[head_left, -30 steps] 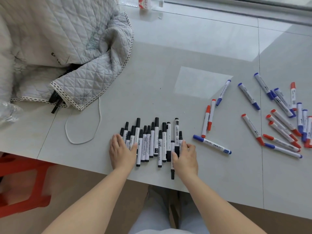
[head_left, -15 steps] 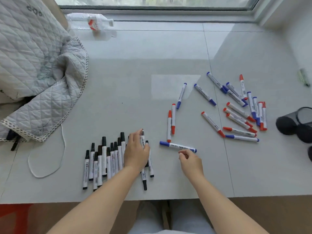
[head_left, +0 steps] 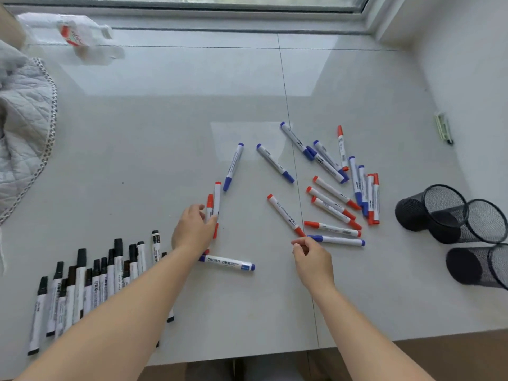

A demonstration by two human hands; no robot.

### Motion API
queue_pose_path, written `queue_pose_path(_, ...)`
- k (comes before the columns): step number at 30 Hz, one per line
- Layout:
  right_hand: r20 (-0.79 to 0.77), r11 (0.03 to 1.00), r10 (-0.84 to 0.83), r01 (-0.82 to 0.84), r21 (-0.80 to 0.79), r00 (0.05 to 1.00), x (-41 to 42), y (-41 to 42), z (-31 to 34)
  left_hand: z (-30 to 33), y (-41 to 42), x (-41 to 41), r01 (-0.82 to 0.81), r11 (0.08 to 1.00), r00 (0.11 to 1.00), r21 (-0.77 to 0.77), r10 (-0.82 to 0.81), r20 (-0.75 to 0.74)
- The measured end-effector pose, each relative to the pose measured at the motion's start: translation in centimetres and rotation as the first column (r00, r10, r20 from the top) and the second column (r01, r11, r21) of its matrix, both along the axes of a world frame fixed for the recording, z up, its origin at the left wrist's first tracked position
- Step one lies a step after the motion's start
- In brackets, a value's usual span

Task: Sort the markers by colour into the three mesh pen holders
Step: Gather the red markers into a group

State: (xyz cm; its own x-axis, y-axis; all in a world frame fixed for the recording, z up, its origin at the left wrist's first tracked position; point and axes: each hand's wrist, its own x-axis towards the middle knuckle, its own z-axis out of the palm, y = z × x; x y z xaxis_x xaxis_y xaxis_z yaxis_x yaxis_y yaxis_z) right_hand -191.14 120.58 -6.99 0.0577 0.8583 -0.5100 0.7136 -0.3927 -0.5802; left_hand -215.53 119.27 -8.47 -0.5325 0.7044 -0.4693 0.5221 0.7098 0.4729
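A row of black markers (head_left: 96, 276) lies at the lower left, partly under my left forearm. My left hand (head_left: 192, 229) curls its thumb and fingers round two red markers (head_left: 215, 199) lying side by side. One blue marker (head_left: 228, 264) rests beside that wrist. My right hand (head_left: 312, 257) hovers with loosely curled fingers, holding nothing, just short of the ends of a red marker (head_left: 284, 214) and a blue marker (head_left: 336, 240). More red and blue markers (head_left: 343, 188) are scattered beyond. Three black mesh pen holders (head_left: 428, 207) lie on their sides at the right.
A quilted grey cloth (head_left: 24, 119) covers the left edge of the grey table (head_left: 165, 119). A plastic bottle (head_left: 74, 31) lies by the window at the back. A small green object (head_left: 443, 127) sits near the right wall. The table's front edge runs just below my forearms.
My left hand left the black markers and moved right onto the two red markers. My right hand shifted right, away from the lone blue marker. The view swung right, showing the holders.
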Motion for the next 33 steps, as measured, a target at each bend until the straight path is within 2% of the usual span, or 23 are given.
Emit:
queue_pose_path(7,0.155,0.936,0.268,-0.295,0.194,0.951,0.3,5.1,-1.1,-1.4,2.5,1.6,-0.096,0.995,0.984,-0.027,0.091,-0.155)
queue_pose_path(10,0.211,0.893,0.375,-0.413,0.181,0.903,-0.9,6.1,-2.2,-2.0,2.7,2.0,-0.066,0.996,0.976,-0.058,0.053,-0.211)
queue_pose_path(15,0.296,0.848,0.472,-0.52,0.106,0.83,-2.6,6.5,-3.2,-2.5,2.8,1.9,0.032,0.998,0.968,-0.058,-0.045,-0.248)
queue_pose_path(19,0.206,0.876,0.42,-0.454,0.165,0.884,-2.8,6.5,-2.1,-1.7,3.1,1.4,0.001,0.999,0.977,-0.054,-0.012,-0.214)
queue_pose_path(22,0.119,0.892,0.38,-0.397,0.216,0.917,-1.3,6.6,-1.0,-0.8,3.2,1.8,-0.037,0.999,0.984,0.023,0.041,-0.176)
queue_pose_path(25,0.122,0.895,0.377,-0.395,0.207,0.918,1.6,7.3,-0.6,0.3,3.6,3.1,-0.043,0.992,0.995,0.121,0.054,-0.088)
queue_pose_path(27,0.173,0.909,0.343,-0.373,0.187,0.923,4.0,8.0,-0.7,1.1,4.0,4.7,0.008,0.989,0.999,0.148,-0.003,-0.033)
queue_pose_path(30,0.23,0.935,0.272,-0.313,0.167,0.934,7.4,8.8,-0.8,1.6,4.8,8.1,0.229,0.963,0.973,0.138,-0.223,-0.063)
queue_pose_path(33,0.273,0.937,0.243,-0.298,0.183,0.931,10.2,9.5,-0.7,1.5,6.1,12.1,0.531,0.838,0.846,0.125,-0.516,-0.135)
